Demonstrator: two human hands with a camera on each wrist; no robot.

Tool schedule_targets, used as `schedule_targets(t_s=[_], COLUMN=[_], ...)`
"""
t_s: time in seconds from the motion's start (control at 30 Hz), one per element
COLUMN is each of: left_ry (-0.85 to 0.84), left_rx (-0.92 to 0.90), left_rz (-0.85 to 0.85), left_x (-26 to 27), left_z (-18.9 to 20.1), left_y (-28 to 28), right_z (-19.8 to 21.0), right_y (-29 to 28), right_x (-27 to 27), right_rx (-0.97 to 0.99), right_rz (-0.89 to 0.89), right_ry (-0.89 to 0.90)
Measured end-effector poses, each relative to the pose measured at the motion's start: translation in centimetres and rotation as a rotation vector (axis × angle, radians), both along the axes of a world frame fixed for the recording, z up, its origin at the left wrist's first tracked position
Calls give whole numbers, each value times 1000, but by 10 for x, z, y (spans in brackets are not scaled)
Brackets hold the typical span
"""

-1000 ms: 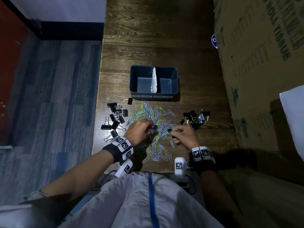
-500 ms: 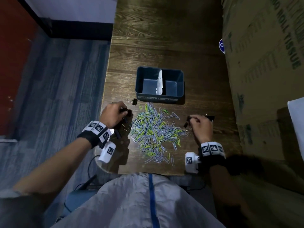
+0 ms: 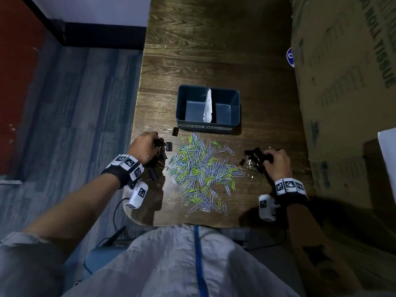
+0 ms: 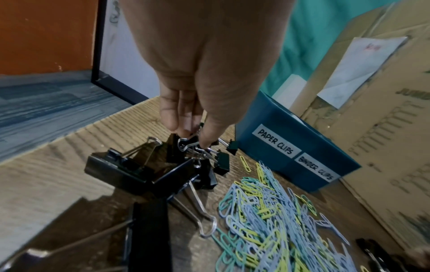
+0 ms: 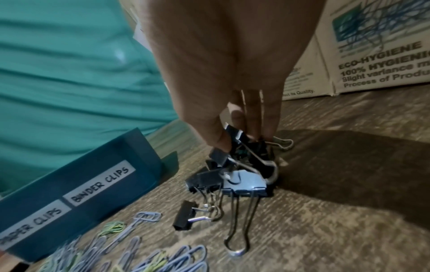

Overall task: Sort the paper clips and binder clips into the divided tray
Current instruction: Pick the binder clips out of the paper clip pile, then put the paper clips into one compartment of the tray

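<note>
A blue divided tray [image 3: 181, 108] [image 4: 274, 117] [image 5: 130, 165], labelled PAPER CLIPS and BINDER CLIPS, stands mid-table with both compartments bare. A heap of coloured paper clips [image 3: 201, 168] [image 4: 274, 220] [image 5: 121, 257] lies in front of it. My left hand [image 3: 147, 144] [image 4: 193, 136] pinches a black binder clip [image 4: 188, 145] from the left pile of binder clips [image 3: 162, 151] [image 4: 130, 171]. My right hand [image 3: 276, 161] [image 5: 244, 139] pinches binder clips from the right pile [image 3: 252, 157] [image 5: 242, 182]. One binder clip [image 3: 174, 131] lies alone near the tray's left corner.
A large cardboard box [image 3: 347, 99] [image 5: 381, 55] walls off the table's right side. The table's left edge [image 3: 137, 116] drops to a blue floor. A white paper slip [image 3: 207, 108] stands as the tray's divider. Bare wooden table [image 3: 214, 39] stretches beyond the tray.
Both hands have left the middle of the paper clip heap and moved outward. The left now grips in the left binder clip pile, the right in the right pile.
</note>
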State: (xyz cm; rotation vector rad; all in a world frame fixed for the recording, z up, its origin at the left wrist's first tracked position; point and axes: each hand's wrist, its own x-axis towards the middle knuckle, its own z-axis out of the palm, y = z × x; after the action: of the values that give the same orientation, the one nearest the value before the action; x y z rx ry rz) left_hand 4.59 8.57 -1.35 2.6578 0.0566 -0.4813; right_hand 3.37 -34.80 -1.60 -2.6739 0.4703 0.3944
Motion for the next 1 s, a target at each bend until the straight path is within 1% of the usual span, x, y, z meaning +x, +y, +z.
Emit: schedule_targets(t_s=[0.07,0.17,0.27,0.33,0.37,0.47,0.57,0.67,0.77,0.83,0.9,1.0], left_ry=[-29,-148,-220,-183,-146,-35,27,92,155,142,101,-30], left_rx=[65,115,137,125,130,174,211,233,209,176,136,163], left_rz=[-17,-111,-253,-330,-360,-409,-433,-395,-358,-382,-436,-454], left_x=[-6,-17,-26,-30,-32,-34,-39,-48,-57,-62,-64,-53], left_z=[4,9,10,5,1,-6,-10,-15,-21,-22,-20,-15], left_y=[-4,-21,-45,-61,-67,-79,-87,-96,-105,-109,-111,-108], right_z=[3,2,-6,-13,-17,-24,-23,-21,-27,-32,-35,-32], right_y=[5,21,46,58,60,57,47,49,68,80,86,89], right_x=[-5,-16,-25,-31,-33,-34,-33,-38,-50,-58,-60,-54], right_rx=[-26,-61,45,78,67,18,-28,-6,51,42,73,107], right_rz=[-5,37,217,344,362,286,215,224,254,291,332,325], right_ry=[-72,-191,-139,-56,-30,-6,11,-4,30,76,91,42])
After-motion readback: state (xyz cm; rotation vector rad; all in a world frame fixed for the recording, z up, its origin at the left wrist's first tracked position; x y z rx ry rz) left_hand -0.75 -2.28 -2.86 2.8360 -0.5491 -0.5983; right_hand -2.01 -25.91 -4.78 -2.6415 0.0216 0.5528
